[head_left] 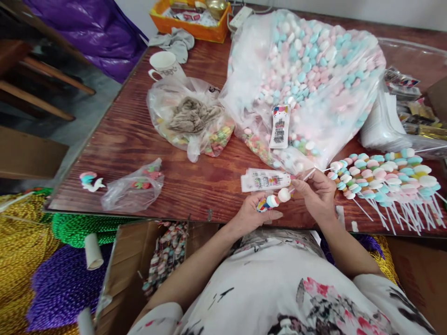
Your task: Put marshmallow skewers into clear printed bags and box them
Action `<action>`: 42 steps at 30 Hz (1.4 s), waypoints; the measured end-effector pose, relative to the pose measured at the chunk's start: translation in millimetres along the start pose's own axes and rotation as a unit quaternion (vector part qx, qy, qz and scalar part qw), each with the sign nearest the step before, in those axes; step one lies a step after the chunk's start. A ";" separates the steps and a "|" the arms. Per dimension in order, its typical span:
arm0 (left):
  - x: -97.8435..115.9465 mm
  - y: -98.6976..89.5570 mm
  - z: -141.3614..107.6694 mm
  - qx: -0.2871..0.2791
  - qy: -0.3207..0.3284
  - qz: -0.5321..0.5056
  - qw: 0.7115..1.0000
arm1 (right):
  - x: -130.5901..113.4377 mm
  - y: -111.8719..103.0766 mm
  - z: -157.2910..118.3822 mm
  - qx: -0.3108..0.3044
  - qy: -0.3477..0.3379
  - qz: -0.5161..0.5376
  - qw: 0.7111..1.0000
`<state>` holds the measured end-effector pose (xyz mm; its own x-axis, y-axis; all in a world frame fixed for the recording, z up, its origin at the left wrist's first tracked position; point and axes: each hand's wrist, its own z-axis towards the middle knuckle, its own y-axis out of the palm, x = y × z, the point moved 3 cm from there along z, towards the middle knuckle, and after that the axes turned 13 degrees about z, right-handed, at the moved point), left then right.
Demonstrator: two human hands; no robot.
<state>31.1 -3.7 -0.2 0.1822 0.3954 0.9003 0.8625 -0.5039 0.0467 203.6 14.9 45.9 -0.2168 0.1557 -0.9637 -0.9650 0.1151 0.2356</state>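
Observation:
Near the front edge of the table, my left hand (254, 214) is closed around one end of a candy skewer (273, 200) of white, blue and tan pieces. Just to its right, my right hand (317, 190) pinches a thin white stick (309, 174). Whether this stick runs through the candies is hidden by the fingers. A stack of printed clear wrappers (263, 180) lies right behind both hands. To the right of my right hand, many finished-looking candy skewers (387, 177) lie in a pile, their white sticks pointing toward me.
A large clear bag of pastel candies (307, 70) fills the back, with a printed packet (280, 126) on it. Leftward are a smaller candy bag (167, 130), a mug (165, 65) and a small plastic bag (134, 188). An orange box (195, 29) stands behind.

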 end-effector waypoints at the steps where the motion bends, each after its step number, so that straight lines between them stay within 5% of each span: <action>1: -0.7 -1.1 -0.3 0.000 -0.001 -0.007 1.000 | -0.6 -0.9 -1.4 -0.005 -0.003 -0.001 1.000; 13: 5.5 3.3 -3.8 -0.101 0.019 0.076 0.992 | 1.9 -0.3 1.4 -0.122 0.021 0.059 0.991; 17: 9.7 6.7 -5.3 -0.093 0.042 0.107 0.989 | 14.7 4.4 -2.5 -0.064 0.053 0.089 0.993; 22: 13.6 5.5 -4.2 -0.015 0.100 0.225 0.969 | 21.3 11.3 -15.1 0.018 0.036 0.083 0.996; 24: 11.2 6.6 -5.0 -0.045 0.091 0.202 0.974 | 21.3 15.0 -21.5 0.014 0.013 0.041 0.999; 27: 6.7 9.3 -8.2 -0.131 0.028 0.093 0.987 | 24.6 18.9 -25.8 -0.028 0.010 0.000 1.000; 30: 8.6 6.2 -9.1 -0.139 -0.021 0.034 0.989 | 29.9 16.7 -20.4 -0.078 0.077 0.057 0.992; 38: 24.3 1.0 -2.0 -0.177 0.004 0.060 0.982 | 4.6 11.3 6.8 -0.232 0.098 0.135 0.958; 42: 24.6 1.4 -5.6 -0.161 0.028 0.115 0.980 | 8.6 10.7 9.5 -0.211 0.084 0.116 0.967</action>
<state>34.2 1.1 24.5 0.3207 0.2037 0.9250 0.6056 -0.7950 -0.0349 192.9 26.9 41.4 -0.4220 -0.0364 -0.9059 -0.8540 -0.3195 0.4106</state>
